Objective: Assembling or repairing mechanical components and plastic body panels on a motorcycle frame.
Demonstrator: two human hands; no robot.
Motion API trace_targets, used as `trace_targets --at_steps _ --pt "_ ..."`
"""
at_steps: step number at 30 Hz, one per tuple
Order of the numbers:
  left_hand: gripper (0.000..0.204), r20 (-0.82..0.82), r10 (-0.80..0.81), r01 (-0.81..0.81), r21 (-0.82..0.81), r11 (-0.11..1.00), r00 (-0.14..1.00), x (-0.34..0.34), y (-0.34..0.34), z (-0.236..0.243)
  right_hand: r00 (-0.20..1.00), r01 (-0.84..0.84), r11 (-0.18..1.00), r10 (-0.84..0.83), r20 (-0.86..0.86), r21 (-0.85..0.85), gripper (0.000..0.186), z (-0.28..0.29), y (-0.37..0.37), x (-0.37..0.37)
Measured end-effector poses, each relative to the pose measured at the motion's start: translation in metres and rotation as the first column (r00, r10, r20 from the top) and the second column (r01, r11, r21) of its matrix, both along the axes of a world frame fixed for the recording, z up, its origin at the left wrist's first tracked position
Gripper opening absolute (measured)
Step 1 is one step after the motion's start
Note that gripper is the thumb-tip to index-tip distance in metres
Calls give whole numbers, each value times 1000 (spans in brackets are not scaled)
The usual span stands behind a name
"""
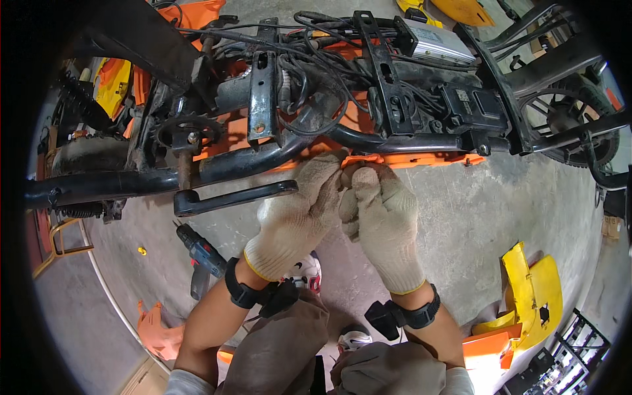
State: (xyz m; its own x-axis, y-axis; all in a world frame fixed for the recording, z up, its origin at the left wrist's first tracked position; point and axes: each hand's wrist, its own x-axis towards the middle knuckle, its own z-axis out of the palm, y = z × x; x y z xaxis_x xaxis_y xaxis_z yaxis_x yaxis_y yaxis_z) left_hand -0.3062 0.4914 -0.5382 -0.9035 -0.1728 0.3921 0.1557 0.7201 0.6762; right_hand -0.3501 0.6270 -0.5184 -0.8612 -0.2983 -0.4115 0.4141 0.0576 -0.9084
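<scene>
Both my hands wear off-white knit work gloves and meet at the near edge of an orange plastic panel [421, 160], just under a black tubular frame [230, 168]. My left hand [299, 207] is closed, with its fingertips at the panel's edge below the tube. Close against it, my right hand [382, 214] has curled fingers and a raised thumb at the same edge. The gloves hide the exact grip and any small part between them. A black crank arm [237, 197] sticks out from the frame beside my left hand.
Cables, a silver metal box [434, 43] and a black controller box [474, 108] sit on the frame; a spoked wheel [566, 122] is at far right. A cordless drill [201, 250] lies on the floor at left. Yellow panels [533, 296] lie at lower right.
</scene>
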Motion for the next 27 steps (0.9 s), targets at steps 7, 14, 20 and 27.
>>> trace_targets --at_steps 7,14,20,27 --pt "24 199 -5 -13 87 996 980 2 1 5 1000 2 999 -2 -5 54 34 2 4 -1" --pt "24 264 -25 -30 203 979 964 2 1 5 976 29 976 18 -215 215 37 1 -1 1" --pt "26 143 15 -26 79 997 990 2 -1 13 990 -4 1000 1 138 22 41 19 2 -4" --pt "31 141 29 -42 91 995 990 5 8 18 995 55 987 -68 77 154 33 23 6 -9"
